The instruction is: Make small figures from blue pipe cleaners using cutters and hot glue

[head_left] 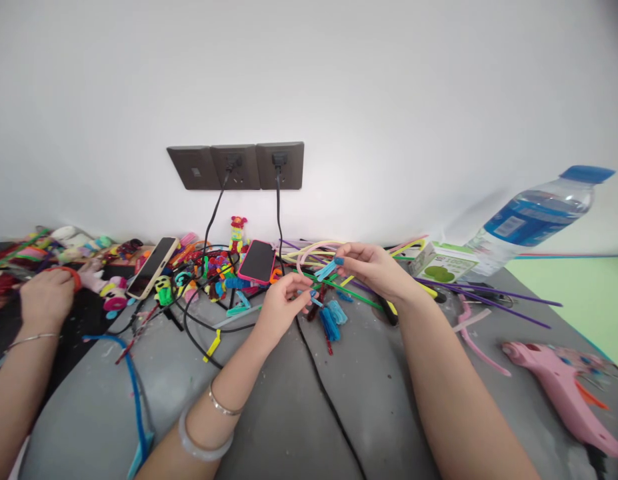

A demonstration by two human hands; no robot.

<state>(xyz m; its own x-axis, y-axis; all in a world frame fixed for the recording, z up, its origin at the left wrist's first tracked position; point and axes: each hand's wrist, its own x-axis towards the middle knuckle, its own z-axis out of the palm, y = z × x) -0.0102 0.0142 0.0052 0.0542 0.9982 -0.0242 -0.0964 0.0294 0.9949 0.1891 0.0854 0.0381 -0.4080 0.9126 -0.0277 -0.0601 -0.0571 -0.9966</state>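
My right hand [371, 268] pinches a folded light-blue pipe cleaner [325, 270] between thumb and fingertips, above the table. Just to its left, my left hand [283, 305] is closed at the fingertips on a short light-blue pipe cleaner piece [317, 303], mostly hidden by the fingers. The two hands are apart. Below them on the grey table [379, 407] lie a darker blue folded pipe cleaner bundle [330, 324] and a light-blue bundle [338, 312]. Long pink and yellow pipe cleaners [309, 253] lie behind my hands.
At far left, another person's hand [47, 297] is near an orange object. Two phones [153, 267] [257, 261], black cables [321, 380] and small pipe-cleaner figures [163, 291] crowd the back. Rightward are a green-white box [443, 261], a tilted water bottle [533, 217] and a pink glue gun [563, 393].
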